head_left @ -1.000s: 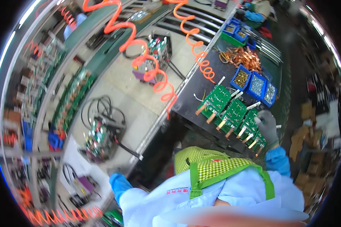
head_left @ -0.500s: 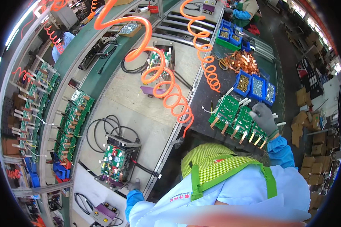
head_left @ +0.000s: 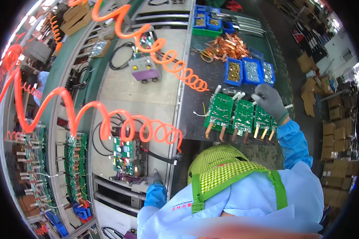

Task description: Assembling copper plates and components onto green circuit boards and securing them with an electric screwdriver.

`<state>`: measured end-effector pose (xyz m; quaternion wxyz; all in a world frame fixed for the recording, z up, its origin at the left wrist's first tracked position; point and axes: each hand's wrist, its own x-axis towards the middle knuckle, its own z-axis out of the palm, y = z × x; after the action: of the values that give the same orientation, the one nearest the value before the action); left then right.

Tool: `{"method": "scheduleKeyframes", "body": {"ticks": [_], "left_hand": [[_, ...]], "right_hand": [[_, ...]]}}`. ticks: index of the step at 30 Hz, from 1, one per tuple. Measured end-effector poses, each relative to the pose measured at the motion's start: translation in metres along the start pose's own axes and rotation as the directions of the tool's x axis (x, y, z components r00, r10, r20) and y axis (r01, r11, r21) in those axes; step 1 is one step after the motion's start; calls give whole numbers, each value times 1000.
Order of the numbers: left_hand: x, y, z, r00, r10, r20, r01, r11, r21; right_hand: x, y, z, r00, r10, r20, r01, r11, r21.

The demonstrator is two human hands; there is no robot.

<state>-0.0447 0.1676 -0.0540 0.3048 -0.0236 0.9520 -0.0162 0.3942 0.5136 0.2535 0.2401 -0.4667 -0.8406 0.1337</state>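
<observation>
My left hand (head_left: 156, 177), in a grey glove, is at the near right corner of an open electronic unit (head_left: 124, 157) with a green circuit board. One digit points up, apart from the others; the hand seems to rest against the unit's purple base (head_left: 125, 177), but the contact is partly hidden. My right hand (head_left: 272, 102), also gloved, is over the far right end of a row of green circuit boards (head_left: 220, 109) on the dark bench. Its fingers are curled at the boards' edge; what they hold is hidden. Copper strips stick out along the boards' near side.
Blue bins (head_left: 232, 71) of small hardware and a pile of copper pieces (head_left: 228, 47) lie beyond the boards. An orange coiled hose (head_left: 93, 104) hangs across the conveyor. Another purple unit (head_left: 144, 68) stands farther along. Bare rollers (head_left: 119, 192) show nearer me.
The view has shifted. The unit and its pallet have moved forward with my left hand, and rollers now show behind them. My right hand has stayed at the boards, its fingers now at their far edge.
</observation>
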Motion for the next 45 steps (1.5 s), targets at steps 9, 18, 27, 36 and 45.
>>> {"method": "scheduleKeyframes", "body": {"ticks": [9, 18, 27, 36, 45], "left_hand": [[29, 106, 41, 978, 209, -15, -200, 952, 229], [-68, 145, -20, 757, 611, 231, -623, 782, -27], [-250, 182, -80, 383, 722, 576, -796, 574, -190], [-233, 331, -19, 448, 894, 36, -873, 445, -198], [-206, 481, 38, 202, 849, 488, -898, -39, 439]], "right_hand": [[59, 90, 9, 965, 78, 252, -35, 985, -169], [89, 188, 60, 798, 112, 593, -2, 983, -183], [93, 212, 173, 433, 90, 897, 363, 893, -265], [88, 207, 162, 517, 107, 849, 213, 945, -248], [149, 203, 20, 785, 79, 614, 131, 948, -290]]}}
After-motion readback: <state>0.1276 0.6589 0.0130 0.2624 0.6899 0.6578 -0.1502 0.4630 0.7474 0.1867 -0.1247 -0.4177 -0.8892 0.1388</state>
